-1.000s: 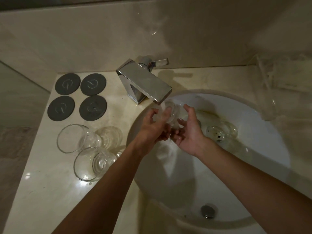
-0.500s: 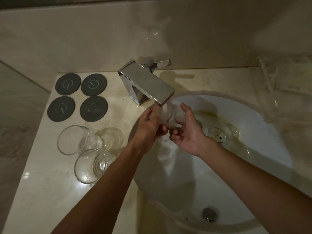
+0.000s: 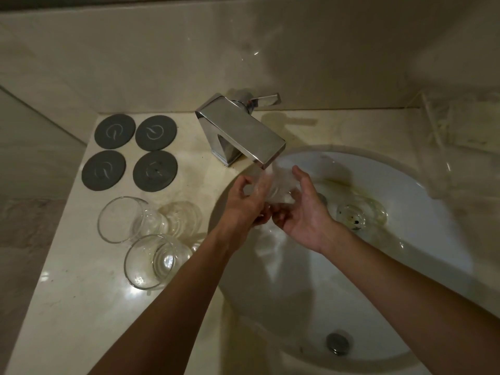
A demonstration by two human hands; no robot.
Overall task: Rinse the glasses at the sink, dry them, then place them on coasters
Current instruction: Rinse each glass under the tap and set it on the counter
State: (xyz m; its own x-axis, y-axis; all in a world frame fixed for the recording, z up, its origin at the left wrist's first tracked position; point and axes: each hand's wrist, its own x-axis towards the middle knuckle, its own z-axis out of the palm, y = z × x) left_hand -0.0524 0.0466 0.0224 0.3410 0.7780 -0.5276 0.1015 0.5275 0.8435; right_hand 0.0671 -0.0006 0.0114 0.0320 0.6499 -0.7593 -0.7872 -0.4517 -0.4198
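Under the spout of the chrome faucet (image 3: pixel 240 131) I hold a clear glass (image 3: pixel 278 185), blurred by water and motion. My left hand (image 3: pixel 244 203) grips it from the left. My right hand (image 3: pixel 303 209) cups it from the right and below. Another glass (image 3: pixel 361 213) lies on its side in the white sink (image 3: pixel 422 201), right of my hands. Two clear glasses (image 3: pixel 121 219) (image 3: pixel 151 262) lie on their sides on the counter, left of the sink. Several dark round coasters (image 3: pixel 155 171) lie bare at the counter's back left.
The drain plug (image 3: pixel 337 343) sits at the basin's near side. A clear plastic container (image 3: pixel 465 147) with pale items stands at the right by the wall. The counter's left edge drops off beside the coasters.
Both hands have lifted the glass a little closer to the spout and turned it between them. The other glasses have stayed put.
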